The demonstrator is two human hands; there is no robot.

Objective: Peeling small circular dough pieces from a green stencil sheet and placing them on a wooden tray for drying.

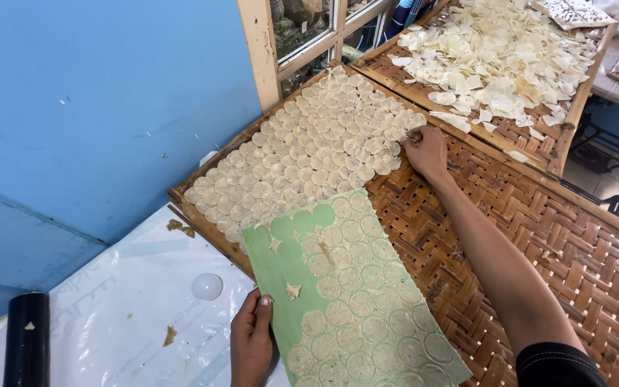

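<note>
Green flat rectangular board point(291, 287) lay near centre, its far end propped on the near edge of the woven brown bamboo drying tray point(539, 236), covered with thin round pale dough discs point(367, 301) in rows; too many to count, a few spots bare. Left hand point(251, 342) gripped the board's near left edge, thumb on top, fingers under. Right hand point(424, 149) reached far across the tray, fingers curled at the edge of the laid-out overlapping pale discs point(309, 154), pinching one as far as visible. Those discs filled the tray's left part, right part was bare weave. One second woven bamboo tray point(539, 147) sat far right, heaped with loose white chips point(488, 57). One black cylinder point(26, 340) stood near left. One small white half-round cap point(207, 287) lay on the white plastic sheet point(123, 315) with faint print covering the near surface, dough scraps scattered. Blue painted wall point(94, 93) on left; cream wooden window frame point(261, 50) far centre.
</note>
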